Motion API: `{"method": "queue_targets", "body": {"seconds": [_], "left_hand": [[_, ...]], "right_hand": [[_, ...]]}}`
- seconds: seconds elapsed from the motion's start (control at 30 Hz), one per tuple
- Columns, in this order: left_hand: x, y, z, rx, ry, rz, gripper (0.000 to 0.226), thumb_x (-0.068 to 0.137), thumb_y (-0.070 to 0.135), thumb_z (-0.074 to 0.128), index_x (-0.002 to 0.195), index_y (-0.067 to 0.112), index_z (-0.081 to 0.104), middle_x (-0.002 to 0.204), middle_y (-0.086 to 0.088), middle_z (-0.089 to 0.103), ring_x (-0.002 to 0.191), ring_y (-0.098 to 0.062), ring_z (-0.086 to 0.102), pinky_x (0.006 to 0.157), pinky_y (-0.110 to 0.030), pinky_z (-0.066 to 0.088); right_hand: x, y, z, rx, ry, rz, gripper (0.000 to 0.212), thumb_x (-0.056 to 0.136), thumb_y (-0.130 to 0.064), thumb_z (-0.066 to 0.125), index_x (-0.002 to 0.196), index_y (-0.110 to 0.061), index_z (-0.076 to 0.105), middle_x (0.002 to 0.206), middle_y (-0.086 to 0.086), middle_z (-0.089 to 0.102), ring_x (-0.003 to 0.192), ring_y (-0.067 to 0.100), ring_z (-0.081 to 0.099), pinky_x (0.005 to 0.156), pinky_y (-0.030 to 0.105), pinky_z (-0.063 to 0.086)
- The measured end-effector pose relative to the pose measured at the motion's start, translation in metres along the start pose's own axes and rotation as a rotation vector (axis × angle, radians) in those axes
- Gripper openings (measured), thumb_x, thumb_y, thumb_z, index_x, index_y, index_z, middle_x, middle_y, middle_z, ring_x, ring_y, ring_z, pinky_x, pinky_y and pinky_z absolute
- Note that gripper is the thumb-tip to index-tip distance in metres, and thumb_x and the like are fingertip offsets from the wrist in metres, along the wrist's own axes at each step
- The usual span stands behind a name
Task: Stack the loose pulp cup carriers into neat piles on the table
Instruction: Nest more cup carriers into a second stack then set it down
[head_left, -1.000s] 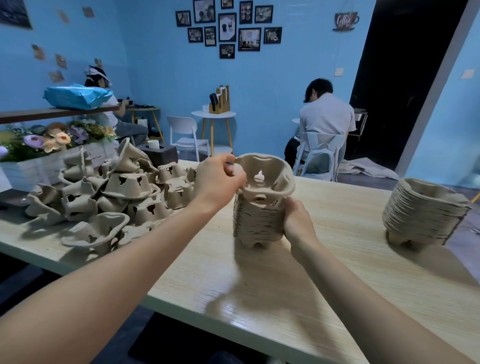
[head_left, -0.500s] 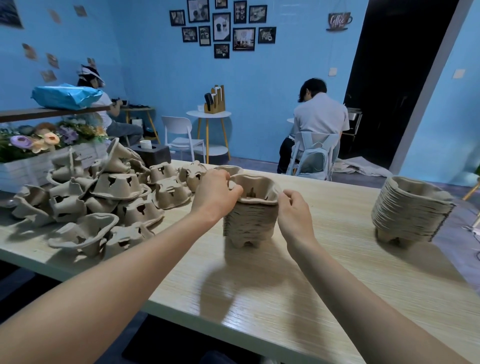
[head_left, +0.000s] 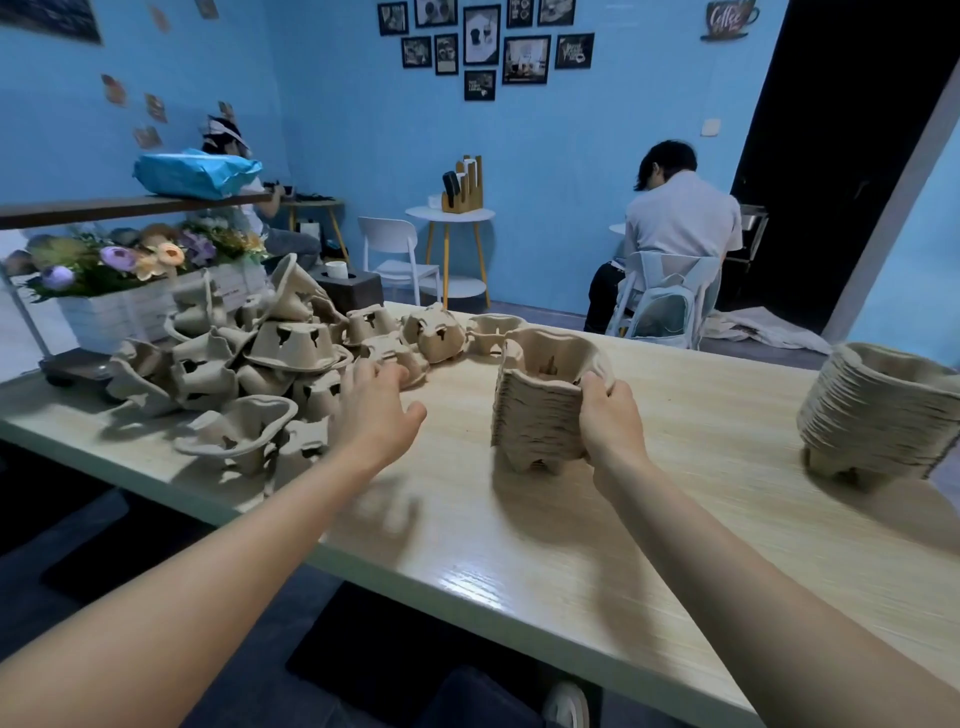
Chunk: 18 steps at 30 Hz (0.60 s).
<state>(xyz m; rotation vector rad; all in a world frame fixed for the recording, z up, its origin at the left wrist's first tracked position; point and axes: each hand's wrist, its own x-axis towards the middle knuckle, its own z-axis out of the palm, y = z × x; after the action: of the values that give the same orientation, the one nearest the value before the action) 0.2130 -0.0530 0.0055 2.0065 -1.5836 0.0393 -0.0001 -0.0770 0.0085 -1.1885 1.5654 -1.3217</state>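
A pale wooden counter (head_left: 519, 530) carries three groups of pulp carriers. In the middle stands a neat stack (head_left: 540, 410) resting on its feet, and the right hand (head_left: 610, 415) grips its right side, fingers curled over the top rim and thumb against the wall. The left hand (head_left: 376, 410) hovers just above the counter between that stack and a loose heap of carriers (head_left: 249, 364), fingers spread and relaxed, holding nothing; its fingertips reach the nearest carriers of the heap, though its outline is blurred. The heap sprawls over the counter's left end, its pieces tipped every way, some upside down, some leaning on each other. A second, taller stack (head_left: 878, 410) sits well apart near the right edge. Behind the heap stand a white box of flowers (head_left: 130, 270) and a dark tissue box (head_left: 353, 288); above them a shelf (head_left: 130, 207) bears a blue wrapped bundle (head_left: 195, 174). Beyond the counter a person in a white shirt (head_left: 680, 223) sits with back turned, and a white chair (head_left: 397, 254) stands beside a small round table (head_left: 449, 214) against the blue wall.
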Motion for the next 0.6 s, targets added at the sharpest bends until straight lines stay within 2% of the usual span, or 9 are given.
{"method": "queue_targets", "body": {"seconds": [0.07, 0.17, 0.23, 0.3, 0.37, 0.47, 0.6], "left_hand": [[-0.004, -0.015, -0.003, 0.092, -0.026, -0.077, 0.044, 0.085, 0.034, 0.056, 0.125, 0.015, 0.048, 0.134, -0.012, 0.037, 0.127, -0.032, 0.03, 0.103, -0.042, 0.03], [-0.009, -0.036, -0.004, 0.191, -0.124, -0.2, 0.06, 0.086, 0.041, 0.055, 0.134, 0.01, 0.035, 0.139, -0.016, 0.028, 0.131, -0.035, 0.025, 0.105, -0.044, 0.028], [-0.011, -0.044, -0.003, 0.196, -0.18, -0.276, 0.066, 0.087, 0.038, 0.051, 0.141, 0.01, 0.024, 0.143, -0.018, 0.023, 0.133, -0.036, 0.022, 0.107, -0.047, 0.027], [-0.012, -0.047, -0.004, 0.163, -0.179, -0.306, 0.06, 0.089, 0.032, 0.047, 0.141, 0.011, 0.024, 0.144, -0.019, 0.023, 0.133, -0.037, 0.02, 0.106, -0.049, 0.028], [-0.011, -0.046, -0.006, 0.143, -0.186, -0.28, 0.056, 0.09, 0.029, 0.047, 0.138, 0.009, 0.029, 0.14, -0.022, 0.026, 0.13, -0.039, 0.022, 0.105, -0.047, 0.029], [-0.011, -0.043, -0.004, 0.165, -0.244, -0.157, 0.06, 0.086, 0.034, 0.057, 0.135, 0.006, 0.036, 0.134, -0.02, 0.035, 0.124, -0.037, 0.03, 0.103, -0.04, 0.028], [-0.016, -0.035, 0.003, -0.02, -0.272, 0.008, 0.057, 0.08, 0.024, 0.066, 0.133, 0.012, 0.046, 0.13, -0.011, 0.044, 0.119, -0.029, 0.04, 0.1, -0.036, 0.035]], "right_hand": [[-0.002, 0.0, 0.002, 0.005, 0.003, 0.005, 0.042, 0.095, -0.038, 0.035, 0.128, -0.013, 0.044, 0.123, 0.013, 0.05, 0.111, 0.029, 0.048, 0.095, 0.046, 0.043], [-0.005, 0.001, 0.004, 0.023, 0.009, 0.008, 0.043, 0.096, -0.038, 0.035, 0.13, -0.012, 0.042, 0.125, 0.014, 0.049, 0.103, 0.026, 0.047, 0.083, 0.041, 0.041], [-0.006, 0.002, 0.004, 0.033, 0.008, 0.012, 0.044, 0.096, -0.039, 0.035, 0.13, -0.012, 0.042, 0.125, 0.015, 0.049, 0.098, 0.024, 0.045, 0.078, 0.039, 0.038], [-0.005, 0.002, 0.004, 0.04, 0.006, 0.019, 0.043, 0.096, -0.039, 0.035, 0.129, -0.012, 0.042, 0.126, 0.015, 0.05, 0.095, 0.023, 0.044, 0.076, 0.038, 0.037], [-0.005, 0.002, 0.004, 0.045, 0.004, 0.028, 0.043, 0.096, -0.039, 0.034, 0.128, -0.012, 0.042, 0.125, 0.015, 0.05, 0.094, 0.023, 0.044, 0.075, 0.037, 0.037], [-0.005, 0.002, 0.003, 0.042, 0.003, 0.033, 0.042, 0.096, -0.039, 0.035, 0.129, -0.012, 0.042, 0.124, 0.013, 0.049, 0.096, 0.023, 0.045, 0.076, 0.037, 0.038], [-0.005, 0.001, 0.003, 0.032, 0.005, 0.036, 0.041, 0.096, -0.038, 0.035, 0.126, -0.011, 0.043, 0.12, 0.013, 0.049, 0.093, 0.023, 0.044, 0.074, 0.037, 0.037]]}}
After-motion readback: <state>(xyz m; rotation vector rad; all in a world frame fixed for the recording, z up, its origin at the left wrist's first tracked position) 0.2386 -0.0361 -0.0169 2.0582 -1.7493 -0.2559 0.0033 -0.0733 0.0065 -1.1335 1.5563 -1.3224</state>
